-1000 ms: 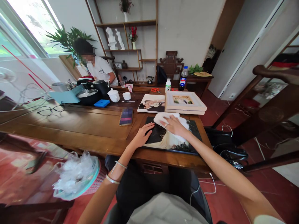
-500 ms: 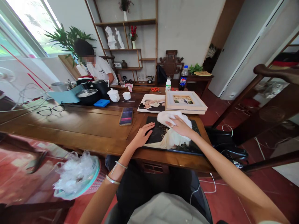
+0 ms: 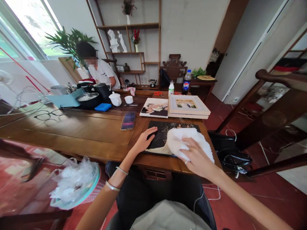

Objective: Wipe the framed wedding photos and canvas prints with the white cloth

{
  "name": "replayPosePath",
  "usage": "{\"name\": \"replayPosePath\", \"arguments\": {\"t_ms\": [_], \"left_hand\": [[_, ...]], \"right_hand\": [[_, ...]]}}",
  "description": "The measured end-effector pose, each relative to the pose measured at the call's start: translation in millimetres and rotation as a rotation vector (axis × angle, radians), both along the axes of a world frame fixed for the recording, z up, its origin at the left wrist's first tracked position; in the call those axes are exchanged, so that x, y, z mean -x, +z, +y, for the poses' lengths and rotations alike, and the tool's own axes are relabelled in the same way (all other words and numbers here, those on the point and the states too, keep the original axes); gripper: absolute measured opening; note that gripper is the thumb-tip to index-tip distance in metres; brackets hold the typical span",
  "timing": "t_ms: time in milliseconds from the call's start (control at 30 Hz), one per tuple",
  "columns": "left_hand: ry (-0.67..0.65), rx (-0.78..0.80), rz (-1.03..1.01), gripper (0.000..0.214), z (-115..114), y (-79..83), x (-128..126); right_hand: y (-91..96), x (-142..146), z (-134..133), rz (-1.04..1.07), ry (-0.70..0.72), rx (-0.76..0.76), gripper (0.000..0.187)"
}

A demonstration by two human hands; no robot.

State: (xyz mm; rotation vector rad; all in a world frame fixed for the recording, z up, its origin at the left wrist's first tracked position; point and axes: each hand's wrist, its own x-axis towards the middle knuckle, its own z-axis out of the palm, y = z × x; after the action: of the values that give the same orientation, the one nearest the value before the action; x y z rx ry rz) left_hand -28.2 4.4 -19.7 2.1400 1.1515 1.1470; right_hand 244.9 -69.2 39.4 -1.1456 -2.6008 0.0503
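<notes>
A dark photo print (image 3: 159, 137) with a pale dress on it lies flat on the wooden table (image 3: 96, 132) in front of me. My left hand (image 3: 144, 140) rests on its left edge, fingers stretched out and holding nothing. With bent fingers, my right hand (image 3: 198, 158) presses a fluffy white cloth (image 3: 202, 140) onto the lower right of the print. The cloth hides much of that side. Behind the print lie a couple photo panel (image 3: 155, 108) and a white picture frame (image 3: 203, 111). A phone (image 3: 128, 120) sits to the left.
A cola bottle (image 3: 186, 83), a small white bottle (image 3: 171, 88) and orange scissors (image 3: 158, 93) stand or lie farther back. White teaware (image 3: 115, 99) and a blue box (image 3: 103, 107) are left. Another person (image 3: 102, 72) sits across. A basket (image 3: 93, 188) with plastic bags stands on the floor.
My right hand has moved the white cloth from the print's upper edge down and toward the right, nearer to me. My left hand has stayed on the print's left edge.
</notes>
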Motion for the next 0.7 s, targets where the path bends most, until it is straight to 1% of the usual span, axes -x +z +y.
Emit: {"name": "replayPosePath", "arguments": {"t_ms": [67,167,233,300,367,433,533,633,700], "left_hand": [[0.019,0.012,-0.016,0.036,0,2.4,-1],[0.054,0.007,-0.059,0.038,-3,7.6,-3],[0.061,-0.002,-0.096,0.039,-4,10.9,-4],[0.057,-0.001,-0.128,0.041,-6,13.1,-4],[0.056,0.013,-0.148,0.043,-7,14.0,-4],[0.055,0.026,-0.152,0.043,-7,14.2,-2],[0.041,0.040,-0.125,0.044,-7,13.3,-1],[0.027,0.044,-0.075,0.044,-7,11.0,-1],[0.023,0.036,-0.032,0.042,-7,9.2,-1]], "right_hand": [[3.0,16,2,0.035,0.002,0.029,0.028],[1.7,42,18,0.046,-0.049,0.027,0.035],[-1.0,60,25,0.017,-0.054,0.013,0.034],[-3.2,75,25,-0.019,-0.008,0.004,0.033],[-3.9,83,18,-0.044,0.090,0.009,0.033],[-3.3,83,8,-0.058,0.207,0.035,0.033],[-0.9,71,-6,-0.053,0.339,0.077,0.032],[4.1,51,-16,0.009,0.393,0.100,0.030],[8.7,35,-20,0.067,0.402,0.119,0.027]]}}
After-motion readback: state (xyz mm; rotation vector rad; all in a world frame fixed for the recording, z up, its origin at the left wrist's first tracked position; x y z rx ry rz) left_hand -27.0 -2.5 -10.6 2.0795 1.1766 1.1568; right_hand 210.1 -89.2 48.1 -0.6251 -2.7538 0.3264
